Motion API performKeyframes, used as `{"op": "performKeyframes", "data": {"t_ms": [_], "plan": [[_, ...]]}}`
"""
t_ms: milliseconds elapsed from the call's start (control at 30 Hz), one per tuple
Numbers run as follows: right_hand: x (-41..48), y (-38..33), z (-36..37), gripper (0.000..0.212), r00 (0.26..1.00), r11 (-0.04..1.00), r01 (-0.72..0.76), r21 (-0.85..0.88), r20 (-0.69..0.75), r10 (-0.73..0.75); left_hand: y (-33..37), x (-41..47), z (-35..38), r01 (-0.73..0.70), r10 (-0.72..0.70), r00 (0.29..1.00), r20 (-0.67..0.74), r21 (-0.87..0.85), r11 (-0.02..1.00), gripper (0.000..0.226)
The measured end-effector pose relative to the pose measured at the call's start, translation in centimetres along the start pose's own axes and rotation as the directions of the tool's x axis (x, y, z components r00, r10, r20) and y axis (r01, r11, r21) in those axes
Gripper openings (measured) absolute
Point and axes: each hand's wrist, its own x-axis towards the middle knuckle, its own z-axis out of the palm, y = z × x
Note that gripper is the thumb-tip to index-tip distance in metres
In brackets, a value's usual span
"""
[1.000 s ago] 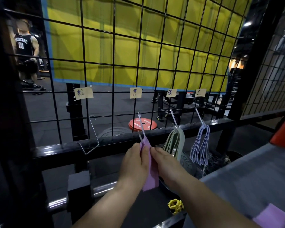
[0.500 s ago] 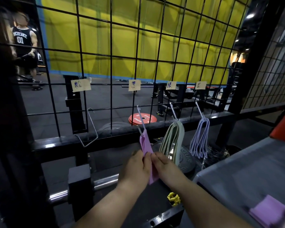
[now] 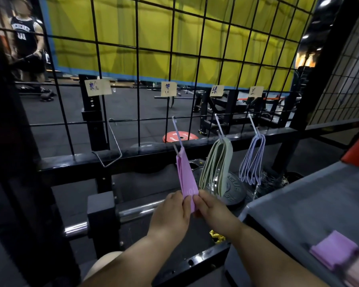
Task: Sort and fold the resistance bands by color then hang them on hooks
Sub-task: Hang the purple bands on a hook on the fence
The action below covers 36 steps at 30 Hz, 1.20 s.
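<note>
Gym flooring and a yellow curtain [image 3: 153,34] show beyond a black wire grid [image 3: 137,59] that stands directly in front of the person. Both hands reach forward at the grid's base, side by side and nearly touching. The left hand [image 3: 170,214] pinches the lower end of the purple band [image 3: 186,172] by its left edge. The right hand [image 3: 214,210] pinches the same end by its right edge, fingers curled in. The purple band hangs folded from the second hook [image 3: 177,131], drawn down and slightly towards the person.

At the right lies a grey counter [image 3: 309,199], and on it, near the lower corner, a second folded purple piece [image 3: 334,252], blurred. Below the grid run a chrome bar [image 3: 137,212] and a grey weight plate [image 3: 234,189]. A yellow clip [image 3: 216,237] sits on the dark frame beneath the right wrist. A red plate [image 3: 179,136] lies on the floor behind the wire. A person in a black jersey [image 3: 24,34] stands far left.

Four paper labels [image 3: 97,87] are fixed in a row on the grid, one above each of four hooks. The first hook [image 3: 112,146] is bare, and the second carries one purple band. The third holds a bundle of green bands [image 3: 216,164]; their number I cannot tell. The fourth holds several thin pale-blue loops [image 3: 253,160].
</note>
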Motion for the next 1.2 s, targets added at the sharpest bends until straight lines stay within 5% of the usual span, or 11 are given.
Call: {"op": "performKeyframes", "data": {"t_ms": [533, 800, 1200], "plan": [[0.4, 1.3, 0.2, 0.024, 0.999, 0.998, -0.034, -0.055, -0.004, 0.034, -0.8, -0.3, 1.5, 0.008, -0.01, 0.999, 0.034, 0.065, 0.998, 0.034], [0.0, 2.4, -0.2, 0.029, 0.999, 0.994, -0.038, -0.101, -0.008, 0.037, -0.7, -0.8, 2.4, 0.061, -0.058, 0.996, 0.062, -0.054, 0.997, 0.032], [-4.2, 5.9, -5.5, 0.03, 0.958, 0.953, -0.262, -0.149, -0.156, 0.239, 1.2, -0.9, 8.5, -0.019, 0.026, 0.967, 0.252, -0.029, 0.999, 0.037]]}}
